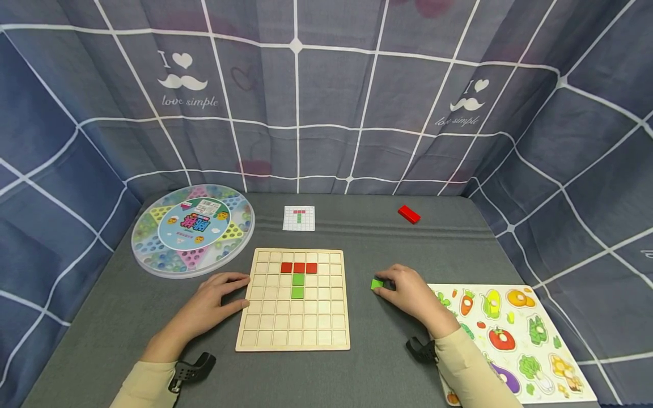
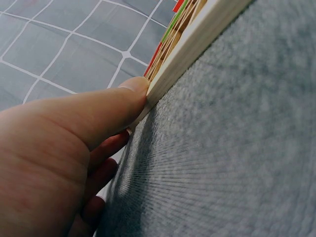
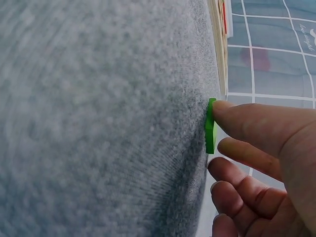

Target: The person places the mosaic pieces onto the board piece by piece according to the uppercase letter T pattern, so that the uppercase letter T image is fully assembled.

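Note:
A wooden grid board (image 1: 293,338) lies flat in front of me. Three red square tiles (image 1: 299,267) form a row in its upper part, and two green square tiles (image 1: 297,286) run down below the middle one. My left hand (image 1: 216,300) touches the board's left edge with thumb and fingertips, the thumb pressed against the wooden side (image 2: 170,71) in the left wrist view. To the right of the board, my right hand (image 1: 408,292) pinches another green square tile (image 1: 376,284) low over the grey cloth. The right wrist view shows that green tile (image 3: 211,127) tilted edge-on at the thumb tip.
Behind the board lies a small card (image 1: 308,225) printed with a red and green T pattern. Farther right is a red block (image 1: 409,214). A round game box (image 1: 194,229) sits at the back left. A vegetable picture board (image 1: 556,391) lies under the right forearm.

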{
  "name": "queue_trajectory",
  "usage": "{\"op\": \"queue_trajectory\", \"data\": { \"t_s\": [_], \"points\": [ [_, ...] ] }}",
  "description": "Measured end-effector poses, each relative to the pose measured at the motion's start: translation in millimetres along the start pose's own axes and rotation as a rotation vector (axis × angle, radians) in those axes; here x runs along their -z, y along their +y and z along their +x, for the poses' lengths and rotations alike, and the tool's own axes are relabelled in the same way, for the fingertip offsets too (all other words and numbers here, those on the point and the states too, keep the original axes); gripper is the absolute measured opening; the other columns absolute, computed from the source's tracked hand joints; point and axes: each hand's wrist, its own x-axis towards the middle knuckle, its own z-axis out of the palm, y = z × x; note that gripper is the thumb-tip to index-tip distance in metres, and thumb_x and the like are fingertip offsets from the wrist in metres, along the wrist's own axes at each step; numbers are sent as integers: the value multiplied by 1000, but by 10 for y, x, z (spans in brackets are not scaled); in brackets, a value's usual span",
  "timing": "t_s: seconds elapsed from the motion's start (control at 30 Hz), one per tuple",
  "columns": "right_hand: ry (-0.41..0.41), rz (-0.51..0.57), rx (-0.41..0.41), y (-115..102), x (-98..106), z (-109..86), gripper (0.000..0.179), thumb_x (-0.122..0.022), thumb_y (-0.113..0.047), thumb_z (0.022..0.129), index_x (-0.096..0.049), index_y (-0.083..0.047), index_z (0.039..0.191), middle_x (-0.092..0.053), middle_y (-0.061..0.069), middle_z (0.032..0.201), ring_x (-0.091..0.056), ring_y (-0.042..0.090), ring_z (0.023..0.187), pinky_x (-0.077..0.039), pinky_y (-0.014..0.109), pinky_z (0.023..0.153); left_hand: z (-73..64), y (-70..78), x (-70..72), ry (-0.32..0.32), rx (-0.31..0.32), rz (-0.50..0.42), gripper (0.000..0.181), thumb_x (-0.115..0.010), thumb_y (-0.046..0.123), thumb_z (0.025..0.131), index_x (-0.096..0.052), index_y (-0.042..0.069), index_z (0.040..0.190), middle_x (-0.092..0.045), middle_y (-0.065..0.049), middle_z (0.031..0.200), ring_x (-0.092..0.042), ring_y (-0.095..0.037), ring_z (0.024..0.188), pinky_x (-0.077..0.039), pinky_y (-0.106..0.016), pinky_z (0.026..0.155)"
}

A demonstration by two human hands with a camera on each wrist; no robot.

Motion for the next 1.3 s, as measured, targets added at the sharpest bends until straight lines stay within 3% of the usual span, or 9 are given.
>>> {"op": "queue_trajectory", "data": {
  "t_s": [0.27, 1.3],
  "points": [
    [-6, 4, -1, -9, 3, -18, 31, -81, -27, 84, -77, -10, 109, -67, 1, 97, -62, 18, 86, -50, 38, 76, -3, -9, -3, 4, -6, 2, 54, -75, 38, 89, -64, 10, 134, -56, -4, 134, -45, -31, 127, -29, -58, 102],
    [13, -20, 49, 1, -18, -11, 24, -81, -22, 84, -78, -10, 104, -68, 1, 94, -63, 16, 85, -52, 37, 75, 0, 10, 9, -9, 10, -2, 55, -74, 40, 89, -64, 10, 134, -56, -5, 134, -45, -32, 127, -28, -60, 102]
  ]
}}
